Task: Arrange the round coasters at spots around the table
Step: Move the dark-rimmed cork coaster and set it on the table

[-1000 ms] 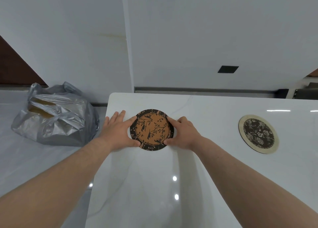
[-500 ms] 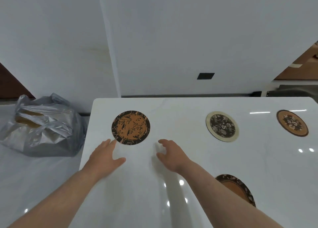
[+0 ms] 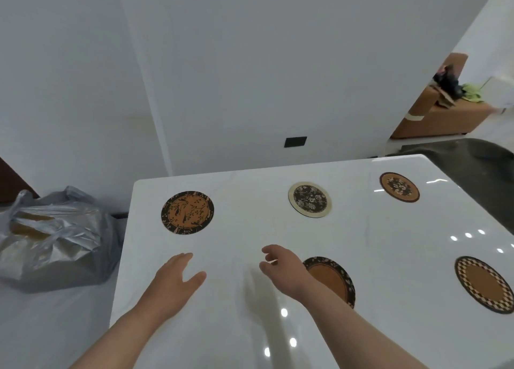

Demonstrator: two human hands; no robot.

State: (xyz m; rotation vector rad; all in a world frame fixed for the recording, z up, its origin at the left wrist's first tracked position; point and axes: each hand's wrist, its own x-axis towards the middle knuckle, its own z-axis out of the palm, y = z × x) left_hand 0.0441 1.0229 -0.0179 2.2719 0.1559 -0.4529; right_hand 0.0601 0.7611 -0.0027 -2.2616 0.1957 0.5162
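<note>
Coasters lie flat across the white table (image 3: 250,327), five in all and well apart from one another. The orange coaster with black branches (image 3: 187,212) sits near the far left corner. A cream-rimmed dark floral coaster (image 3: 309,199) lies along the far edge, and a brown-rimmed floral one (image 3: 399,187) sits further right. Nearer me, a coaster with a plain brown centre (image 3: 332,278) is partly hidden behind my right wrist, and a checker-bordered coaster (image 3: 484,283) lies at the right edge. My left hand (image 3: 173,279) hovers flat, fingers spread and empty. My right hand (image 3: 281,268) hangs loosely curled, gripping nothing. A grey plastic bag (image 3: 52,235) slumps left of the table.
</note>
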